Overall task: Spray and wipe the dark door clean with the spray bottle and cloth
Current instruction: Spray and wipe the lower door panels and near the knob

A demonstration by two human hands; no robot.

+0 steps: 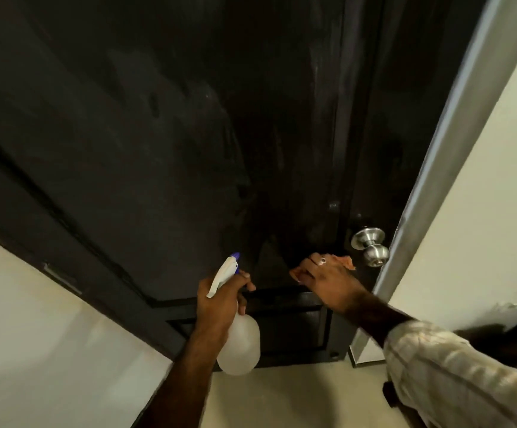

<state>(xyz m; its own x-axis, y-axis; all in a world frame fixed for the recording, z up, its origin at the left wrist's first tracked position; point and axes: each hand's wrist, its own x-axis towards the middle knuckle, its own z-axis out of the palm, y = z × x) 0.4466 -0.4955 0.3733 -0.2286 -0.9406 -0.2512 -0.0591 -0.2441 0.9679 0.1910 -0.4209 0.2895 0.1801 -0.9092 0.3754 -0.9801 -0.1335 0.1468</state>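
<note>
while the right hand presses the cloth flat-fingered low right of centre, beside the knob, the left hand, curled round the spray bottle, could mist the sleeve.

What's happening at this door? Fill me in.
A person is cleaning the dark door. The left hand grips a white spray bottle by its neck, nozzle aimed toward the door. The right hand presses a pinkish cloth against the door, just left of the silver doorknob.
</note>
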